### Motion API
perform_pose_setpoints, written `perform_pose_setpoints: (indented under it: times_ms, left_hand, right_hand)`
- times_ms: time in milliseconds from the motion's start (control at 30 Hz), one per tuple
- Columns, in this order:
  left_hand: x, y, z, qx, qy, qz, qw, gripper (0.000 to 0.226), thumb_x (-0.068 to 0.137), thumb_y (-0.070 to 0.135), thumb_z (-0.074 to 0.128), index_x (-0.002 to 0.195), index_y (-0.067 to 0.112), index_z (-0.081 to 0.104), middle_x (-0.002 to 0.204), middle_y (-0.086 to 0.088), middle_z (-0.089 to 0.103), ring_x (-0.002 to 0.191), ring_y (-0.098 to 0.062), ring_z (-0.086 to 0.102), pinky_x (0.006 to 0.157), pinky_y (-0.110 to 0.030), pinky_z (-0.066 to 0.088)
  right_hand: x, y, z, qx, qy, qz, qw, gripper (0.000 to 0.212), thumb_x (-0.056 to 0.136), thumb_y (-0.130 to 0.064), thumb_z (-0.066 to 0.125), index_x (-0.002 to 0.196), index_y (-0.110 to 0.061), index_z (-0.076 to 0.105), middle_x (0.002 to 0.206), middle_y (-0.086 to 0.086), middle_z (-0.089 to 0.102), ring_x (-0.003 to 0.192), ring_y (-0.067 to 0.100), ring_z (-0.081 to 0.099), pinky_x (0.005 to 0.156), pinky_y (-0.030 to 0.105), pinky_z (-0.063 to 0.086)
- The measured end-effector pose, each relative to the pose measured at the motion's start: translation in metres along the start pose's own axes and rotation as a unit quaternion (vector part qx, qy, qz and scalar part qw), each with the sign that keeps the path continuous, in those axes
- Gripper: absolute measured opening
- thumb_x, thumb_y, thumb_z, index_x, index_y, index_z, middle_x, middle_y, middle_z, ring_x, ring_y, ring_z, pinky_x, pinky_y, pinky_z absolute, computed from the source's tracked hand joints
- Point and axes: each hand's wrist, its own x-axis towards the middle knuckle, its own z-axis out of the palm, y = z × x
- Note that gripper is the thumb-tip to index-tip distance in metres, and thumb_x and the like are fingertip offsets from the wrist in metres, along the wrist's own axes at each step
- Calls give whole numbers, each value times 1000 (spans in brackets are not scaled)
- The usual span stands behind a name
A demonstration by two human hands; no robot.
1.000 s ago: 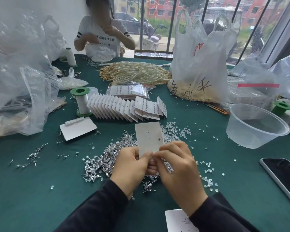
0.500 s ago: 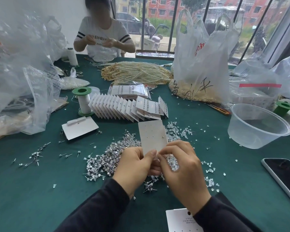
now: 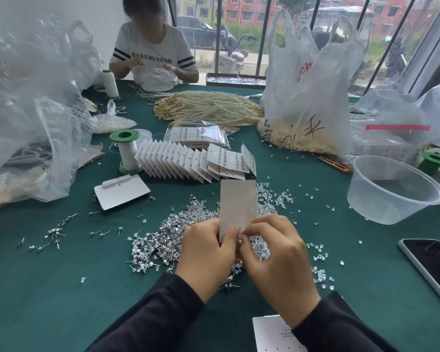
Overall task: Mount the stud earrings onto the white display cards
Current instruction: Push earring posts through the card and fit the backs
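Note:
I hold a white display card [image 3: 238, 203] upright over a heap of silver stud earrings [image 3: 168, 237] on the green table [image 3: 61, 288]. My left hand [image 3: 205, 252] pinches the card's lower left edge. My right hand [image 3: 277, 257] meets it at the card's bottom right corner, fingertips pinched together there; whatever sits between them is too small to see. Clear earring backs [image 3: 274, 196] lie scattered to the right of the heap. A fanned row of filled cards [image 3: 188, 161] stands behind, and another blank card [image 3: 274, 334] lies by my right sleeve.
A clear plastic tub [image 3: 391, 191] and a phone [image 3: 432, 268] are at the right. Two green-capped spools [image 3: 127, 151], a loose card [image 3: 121, 190], pearl strings [image 3: 208, 107] and plastic bags [image 3: 308, 92] crowd the back. Another person [image 3: 153, 52] works across the table.
The card has tilted a little and then stood straighter in my fingers. Both hands stay together at its lower edge. The person opposite has lowered their hands.

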Motion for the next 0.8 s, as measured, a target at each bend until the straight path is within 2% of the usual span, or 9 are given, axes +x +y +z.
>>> perform_pose_setpoints:
  times_ms: [167,267,433,500,567,600,633,700,800]
  left_hand:
    - [1,0,-1,-6,11,-1,1000,27,85,10,61,58,7,57,57,-10,65,53,-22,66,52,-34,56]
    - [1,0,-2,-23,-14,-6,1000,26,86,10,59,60,6,57,58,-12,64,51,-22,66,52,-35,57]
    - [3,4,-5,-72,-56,-34,995,29,88,10,56,59,9,57,53,-8,59,44,-18,59,44,-27,52]
    - [6,10,-9,-151,-128,-51,979,30,88,27,54,70,4,61,59,-9,61,46,-14,56,42,-22,48]
    - [10,11,-16,-169,-177,-57,968,53,81,48,44,89,0,65,68,-9,66,54,-13,57,47,-20,47]
    - [12,10,-19,-114,-162,-24,980,55,81,50,43,99,3,65,73,-5,68,58,-11,57,52,-20,47]
    - [15,4,-21,-1,-119,38,992,48,84,47,46,106,9,65,79,-1,67,64,-7,55,61,-19,47]
    - [17,-4,-24,238,-58,155,957,34,86,36,57,114,18,62,92,5,60,82,-6,48,83,-20,42]
    - [15,-13,-20,356,-122,168,911,38,80,46,61,111,25,61,102,8,49,101,-10,40,96,-25,32]
  right_hand:
    - [-2,-2,3,-1,4,-10,1000,3,69,-7,69,67,-6,67,72,3,62,72,23,58,69,22,42]
    - [-2,-2,4,-5,6,-16,1000,3,70,-7,68,68,-5,67,73,4,62,73,24,58,69,22,43]
    - [-1,-2,2,5,0,-11,1000,4,72,-6,66,68,-5,65,74,4,62,76,22,57,70,21,43]
    - [3,1,-1,40,-1,4,999,4,73,-5,65,70,-7,64,76,2,61,78,19,57,74,22,43]
    - [8,8,-7,95,0,52,994,6,75,-7,64,72,-12,62,78,-4,60,80,15,57,76,25,45]
    - [10,12,-10,130,1,86,988,8,77,-8,64,73,-14,62,80,-7,60,82,15,57,77,28,46]
    - [12,16,-14,166,1,123,978,12,79,-7,65,72,-15,61,82,-7,60,84,16,58,79,30,47]
    - [14,23,-20,235,1,191,953,16,82,-1,64,73,-13,61,87,-4,60,88,19,59,81,33,48]
    - [18,26,-27,343,2,257,904,19,85,0,59,74,-15,63,87,-2,64,84,11,60,76,22,49]
